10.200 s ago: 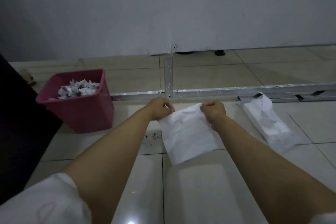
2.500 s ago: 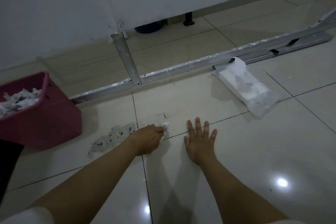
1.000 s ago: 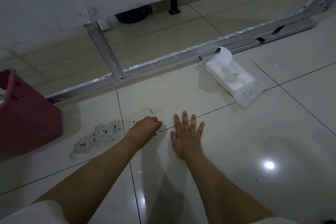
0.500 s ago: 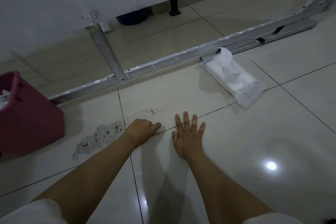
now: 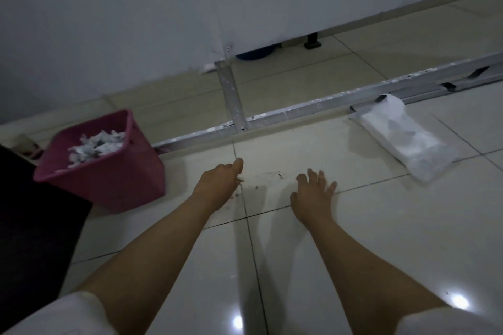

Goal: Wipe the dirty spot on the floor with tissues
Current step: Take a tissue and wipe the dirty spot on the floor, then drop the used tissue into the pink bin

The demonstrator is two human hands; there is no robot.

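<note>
My left hand (image 5: 219, 183) is closed in a fist and pressed on the floor tile, just right of the pink bin. Only a pale sliver of the tissue (image 5: 240, 179) shows at its knuckles; the rest is hidden in the fist. Dark specks of the dirty spot (image 5: 268, 177) lie on the tile between my two hands, with a few more beside my left wrist. My right hand (image 5: 313, 194) rests on the floor with fingers apart and slightly curled, holding nothing. A white pack of tissues (image 5: 405, 143) lies on the floor at the right.
A pink bin (image 5: 114, 175) with crumpled used tissues (image 5: 95, 144) stands at the left. A metal rail frame (image 5: 299, 111) runs across the floor behind my hands, below a white wall panel (image 5: 163, 22). Something dark (image 5: 30, 220) fills the left edge.
My left fist has slid over the place where the grey smear lay, which no longer shows. My right hand's fingers have curled up from lying flat. The view has swung left, showing the whole bin.
</note>
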